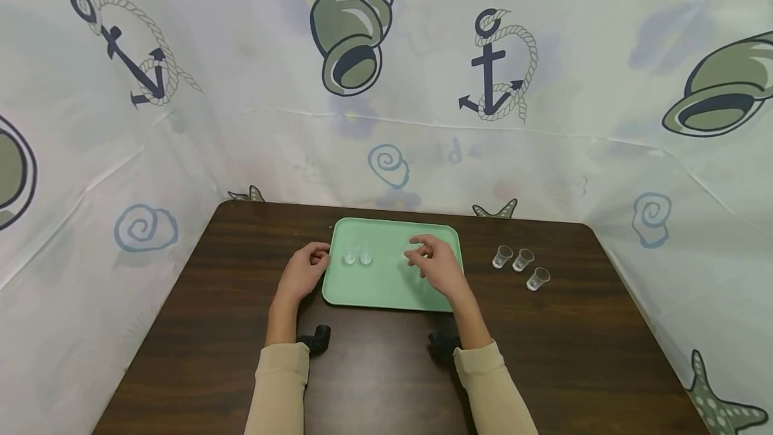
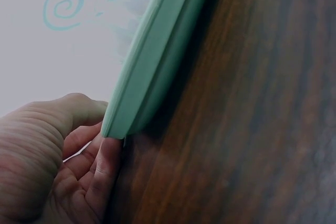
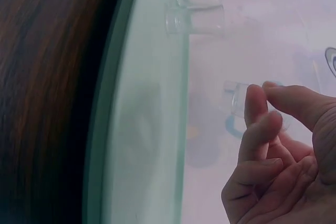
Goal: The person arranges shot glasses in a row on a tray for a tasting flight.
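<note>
A light green tray (image 1: pixel 386 287) lies on the dark wooden table. My left hand (image 1: pixel 304 270) is at its left edge; in the left wrist view the thumb and fingers (image 2: pixel 102 171) pinch the tray's rim (image 2: pixel 142 77). Over the right part of the tray, my right hand (image 1: pixel 437 266) pinches a small clear shot glass (image 3: pixel 238 99) between thumb and fingertips, held above the tray surface. Two more clear shot glasses, one (image 1: pixel 349 256) beside the other (image 1: pixel 366 256), stand upright on the tray's left half.
Right of the tray, three clear shot glasses, a left one (image 1: pixel 502 257), a middle one (image 1: pixel 523 260) and a nearer one (image 1: pixel 538 279), stand on the table (image 1: pixel 386 368). A patterned cloth (image 1: pixel 435 153) hangs behind and at both sides.
</note>
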A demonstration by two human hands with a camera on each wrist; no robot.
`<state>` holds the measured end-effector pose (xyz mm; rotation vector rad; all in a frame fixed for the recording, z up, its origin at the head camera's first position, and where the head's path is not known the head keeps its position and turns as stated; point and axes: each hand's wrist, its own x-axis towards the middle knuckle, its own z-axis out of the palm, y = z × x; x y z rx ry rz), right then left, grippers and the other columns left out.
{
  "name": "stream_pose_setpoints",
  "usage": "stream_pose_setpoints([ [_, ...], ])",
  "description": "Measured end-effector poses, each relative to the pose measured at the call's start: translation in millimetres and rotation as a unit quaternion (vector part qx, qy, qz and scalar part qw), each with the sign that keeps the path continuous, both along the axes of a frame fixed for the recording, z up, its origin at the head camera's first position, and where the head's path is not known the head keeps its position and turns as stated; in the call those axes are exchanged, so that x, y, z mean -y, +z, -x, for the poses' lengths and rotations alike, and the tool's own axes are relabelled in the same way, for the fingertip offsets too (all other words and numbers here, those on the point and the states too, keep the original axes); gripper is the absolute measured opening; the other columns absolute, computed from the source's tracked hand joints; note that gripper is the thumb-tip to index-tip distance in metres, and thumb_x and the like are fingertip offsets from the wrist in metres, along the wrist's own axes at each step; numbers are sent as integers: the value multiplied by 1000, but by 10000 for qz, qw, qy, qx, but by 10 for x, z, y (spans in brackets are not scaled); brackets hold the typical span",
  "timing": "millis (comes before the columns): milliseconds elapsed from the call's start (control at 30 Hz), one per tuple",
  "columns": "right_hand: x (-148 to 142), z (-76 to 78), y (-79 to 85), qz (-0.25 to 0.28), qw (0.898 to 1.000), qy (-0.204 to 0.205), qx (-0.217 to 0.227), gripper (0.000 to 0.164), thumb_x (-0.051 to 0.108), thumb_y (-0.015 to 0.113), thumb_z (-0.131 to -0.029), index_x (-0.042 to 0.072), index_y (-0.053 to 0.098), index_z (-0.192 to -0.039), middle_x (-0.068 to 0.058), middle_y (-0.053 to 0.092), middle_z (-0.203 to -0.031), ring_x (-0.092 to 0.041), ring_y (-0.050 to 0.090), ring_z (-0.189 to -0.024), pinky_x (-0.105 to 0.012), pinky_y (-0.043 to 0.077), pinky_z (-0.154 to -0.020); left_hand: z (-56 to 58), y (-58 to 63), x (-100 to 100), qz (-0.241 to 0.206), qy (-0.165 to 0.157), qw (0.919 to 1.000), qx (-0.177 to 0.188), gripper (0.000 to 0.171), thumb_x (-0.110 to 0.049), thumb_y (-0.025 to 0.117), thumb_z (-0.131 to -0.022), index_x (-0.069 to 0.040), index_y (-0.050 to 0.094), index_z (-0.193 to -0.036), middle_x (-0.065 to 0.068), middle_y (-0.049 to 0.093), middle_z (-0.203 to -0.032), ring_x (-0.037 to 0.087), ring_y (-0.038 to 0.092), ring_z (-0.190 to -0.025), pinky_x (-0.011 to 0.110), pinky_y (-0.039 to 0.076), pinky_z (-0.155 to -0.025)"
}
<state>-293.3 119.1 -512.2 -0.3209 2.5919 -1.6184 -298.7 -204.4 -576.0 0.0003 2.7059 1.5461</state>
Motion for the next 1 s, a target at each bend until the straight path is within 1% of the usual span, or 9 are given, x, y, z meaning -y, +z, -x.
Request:
stream_pose_setpoints([
  [133, 80, 20, -24, -108, 9999, 38, 121, 40, 20, 71, -106, 1, 67, -141, -26, 78, -100, -47, 66, -83, -30, 51, -63, -4, 10, -8, 5, -7, 10000, 20, 38, -24, 57, -113, -8, 64, -147, 15, 68, -126, 31, 66, -114, 46, 52, -97],
  [200, 122, 28, -41, -204, 9997, 49, 98, 39, 20, 70, -106, 2, 67, -140, -25, 77, -99, -46, 68, -87, -30, 51, -64, -8, 17, -15, -20, -10, 10000, 45, 38, -24, 57, -113, -8, 64, -147, 15, 68, -126, 31, 66, -115, 46, 52, -97],
  [333, 200, 47, -79, -278, 9996, 80, 29, 36, 19, 70, -106, 3, 68, -139, -20, 76, -95, -42, 69, -89, -31, 50, -66, -10, 31, -26, -51, -9, 10000, 46, 38, -24, 57, -113, -7, 63, -147, 16, 68, -126, 32, 65, -114, 47, 52, -97],
  [467, 258, 75, -110, -327, 9994, 89, 99, 35, 19, 71, -106, 4, 69, -138, -15, 76, -93, -36, 70, -86, -31, 53, -65, -6, 25, -21, -4, 5, 10000, 39, 38, -24, 57, -113, -7, 63, -146, 15, 68, -125, 32, 65, -115, 48, 52, -98],
  [600, 293, 93, -109, -522, 9984, 102, 199, 35, 21, 70, -106, 7, 69, -138, -15, 77, -95, -32, 71, -81, -32, 54, -64, 0, 9, -15, 24, -12, 10000, 30, 38, -24, 56, -113, -8, 63, -147, 15, 68, -126, 31, 66, -116, 48, 52, -99],
  [767, 332, 126, -93, -749, 9966, 187, 303, 36, 24, 70, -107, 10, 68, -140, -14, 77, -97, -30, 69, -76, -33, 51, -62, 5, 13, -12, 33, 24, 10000, -25, 39, -25, 57, -113, -7, 64, -146, 16, 69, -127, 32, 66, -115, 50, 53, -99],
  [1000, 373, 169, -125, -939, 9941, 351, 409, 36, 23, 69, -106, 9, 69, -139, -10, 76, -99, -22, 65, -75, -33, 49, -63, -4, 34, -15, 2, 45, 10000, -24, 38, -26, 58, -112, -7, 66, -144, 16, 69, -126, 33, 66, -113, 50, 53, -98],
])
